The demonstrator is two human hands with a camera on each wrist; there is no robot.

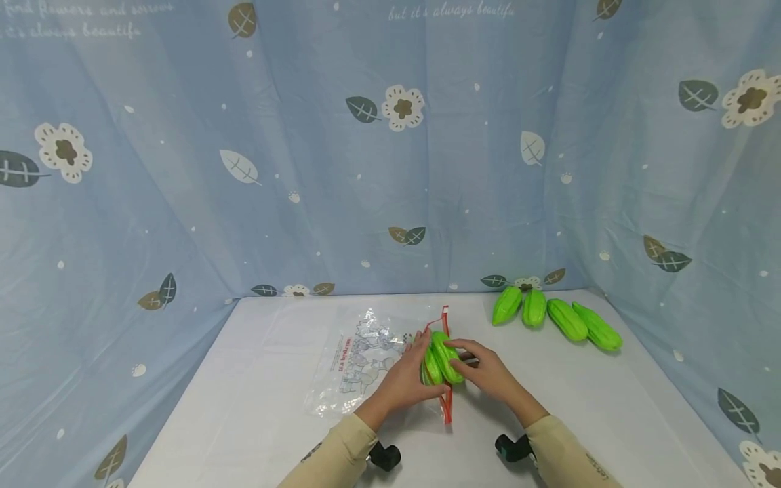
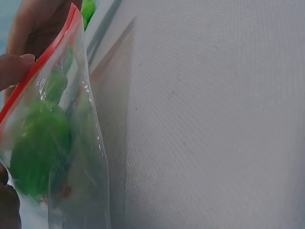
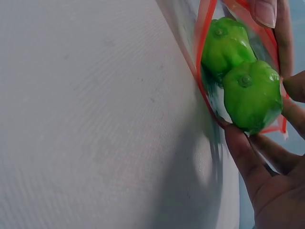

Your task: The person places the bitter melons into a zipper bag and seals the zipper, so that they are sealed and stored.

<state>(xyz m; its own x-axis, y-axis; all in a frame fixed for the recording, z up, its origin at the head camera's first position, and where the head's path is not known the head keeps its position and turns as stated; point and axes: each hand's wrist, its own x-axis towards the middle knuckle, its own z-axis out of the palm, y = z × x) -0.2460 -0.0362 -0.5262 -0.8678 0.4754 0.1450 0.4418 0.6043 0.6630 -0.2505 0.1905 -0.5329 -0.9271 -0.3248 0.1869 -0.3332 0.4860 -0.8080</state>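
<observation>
A clear zip bag [image 1: 332, 379] with blue print and a red zip edge [image 1: 448, 410] lies on the table, its mouth facing right. Two bright green ridged gourds sit at that mouth, a front one [image 3: 252, 98] and a rear one [image 3: 221, 52], both partly inside the plastic. My left hand [image 1: 407, 376] spans the opening and grips the bag, its thumb [image 2: 14, 69] at the red strip. From the right, my right hand [image 1: 486, 373] holds the outer end of the front gourd between thumb and fingers.
Several more green gourds [image 1: 567, 320] lie at the back right of the white table [image 1: 256, 407]. A blue patterned curtain [image 1: 317, 169] stands behind and at both sides. Black wrist cameras [image 1: 386, 457] hang under the sleeves near the front.
</observation>
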